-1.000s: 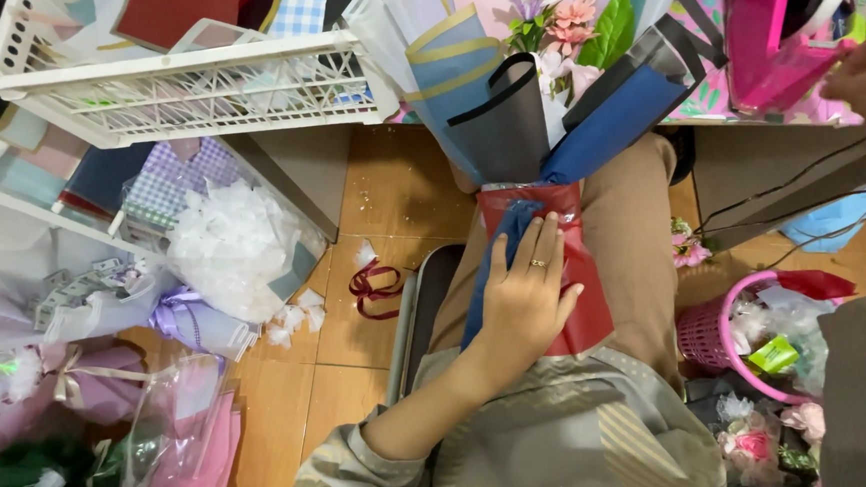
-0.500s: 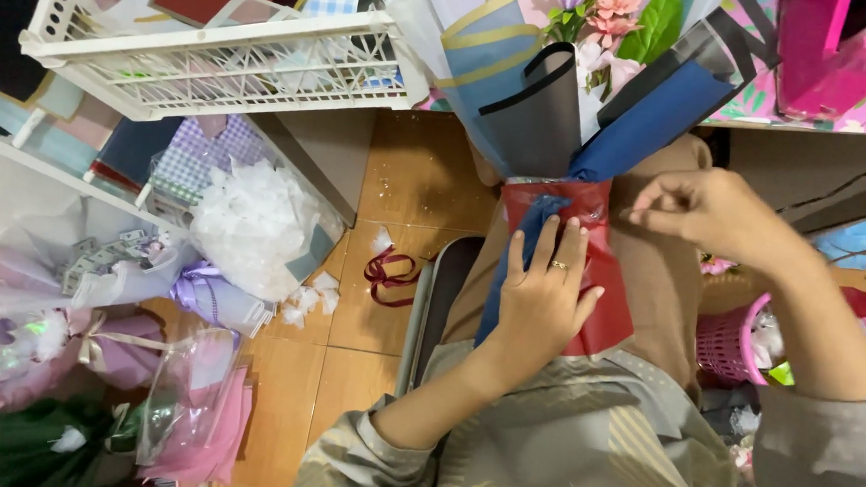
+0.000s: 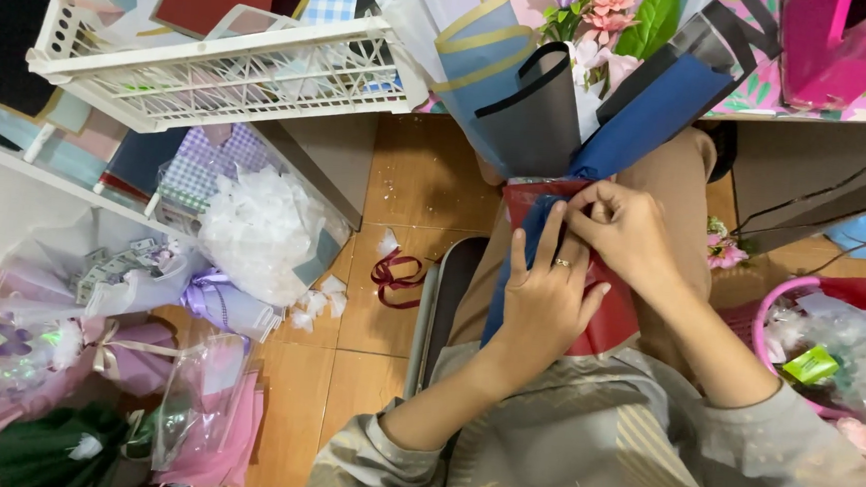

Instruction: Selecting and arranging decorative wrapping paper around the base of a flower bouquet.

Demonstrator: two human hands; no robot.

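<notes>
A flower bouquet [image 3: 602, 93] wrapped in blue, grey and black paper lies across my lap, pink flowers [image 3: 608, 4] at the far end. Red wrapping paper [image 3: 614, 320] covers its stem end. My left hand [image 3: 540, 300] lies flat on the blue and red paper over the stems, fingers spread, a ring on one finger. My right hand [image 3: 624, 230] pinches the edge of the red paper just beyond the left fingertips, at the neck of the bouquet.
A white plastic crate [image 3: 233, 66] of paper sheets stands at upper left. Clear cellophane [image 3: 259, 228], a dark red ribbon [image 3: 396, 271] and finished wrapped bouquets [image 3: 63, 391] lie on the tiled floor at left. A pink basket [image 3: 800, 296] sits at right.
My right hand came down from the upper right to the bouquet's neck and now pinches the red paper. The left hand stayed pressed on the wrapped stems.
</notes>
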